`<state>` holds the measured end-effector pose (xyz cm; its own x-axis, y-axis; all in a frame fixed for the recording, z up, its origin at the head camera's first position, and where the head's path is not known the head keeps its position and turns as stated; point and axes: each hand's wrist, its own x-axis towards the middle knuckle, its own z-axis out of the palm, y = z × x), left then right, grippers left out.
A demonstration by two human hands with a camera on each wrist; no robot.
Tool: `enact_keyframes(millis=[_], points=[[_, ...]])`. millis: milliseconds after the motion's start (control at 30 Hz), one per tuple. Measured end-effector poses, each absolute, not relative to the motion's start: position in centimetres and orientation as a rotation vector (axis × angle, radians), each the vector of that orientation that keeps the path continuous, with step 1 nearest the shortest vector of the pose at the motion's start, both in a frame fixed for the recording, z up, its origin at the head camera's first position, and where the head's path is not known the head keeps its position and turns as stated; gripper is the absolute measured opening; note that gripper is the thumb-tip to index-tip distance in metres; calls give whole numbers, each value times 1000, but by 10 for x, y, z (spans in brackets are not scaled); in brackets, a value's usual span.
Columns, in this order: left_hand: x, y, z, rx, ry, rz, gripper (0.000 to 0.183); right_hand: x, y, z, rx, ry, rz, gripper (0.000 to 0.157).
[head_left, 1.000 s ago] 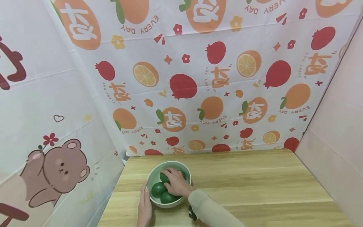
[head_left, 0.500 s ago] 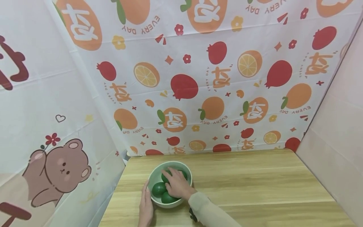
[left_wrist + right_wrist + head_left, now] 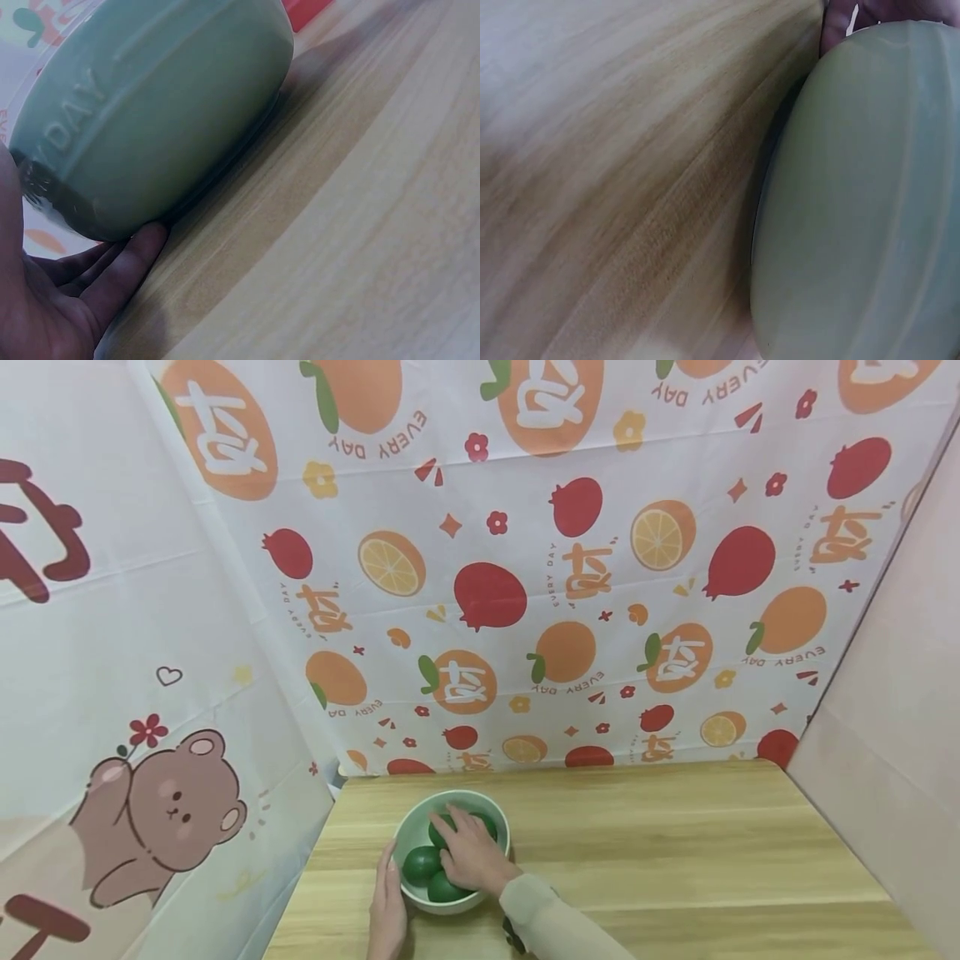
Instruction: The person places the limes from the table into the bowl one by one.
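bowl (image 3: 415, 827): 1 | green fruits (image 3: 422, 864): 3 visible | hands: 2

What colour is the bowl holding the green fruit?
Pale mint green bowl, with raised lettering on its outer wall; the left wrist view shows it best.

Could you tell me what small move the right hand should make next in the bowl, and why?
Probably close the fingers round the rear green fruit and lift it: the right hand already lies on it inside the bowl, and the left hand steadies the bowl's side.
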<state>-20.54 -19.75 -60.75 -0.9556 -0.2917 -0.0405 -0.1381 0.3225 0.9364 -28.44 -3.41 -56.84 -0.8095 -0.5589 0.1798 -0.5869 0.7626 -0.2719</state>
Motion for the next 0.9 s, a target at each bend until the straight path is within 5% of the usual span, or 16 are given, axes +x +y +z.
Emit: enact_keyframes(millis=[900], points=[[-205, -196, -608, 416, -2455, -1661, 63, -284, -34, -572, 933, -2969, 355, 57]])
